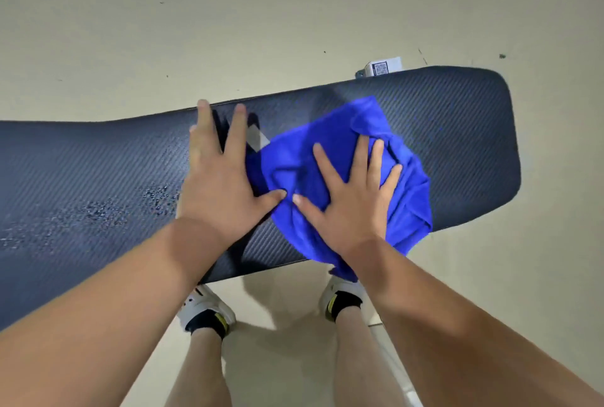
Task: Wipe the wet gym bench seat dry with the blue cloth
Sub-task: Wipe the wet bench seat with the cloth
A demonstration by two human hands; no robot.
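Head view: my right hand lies flat with fingers spread, pressing the blue cloth onto the right part of the bench seat. My left hand rests flat and open beside it, thumb touching the cloth's edge. Water droplets bead on the seat's left part.

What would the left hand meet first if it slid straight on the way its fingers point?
Almost nothing on the pad: the left hand lies flat on the dark textured gym bench seat, fingertips already at its far edge. Beyond looks like bare beige floor. The crumpled blue cloth lies off that line.
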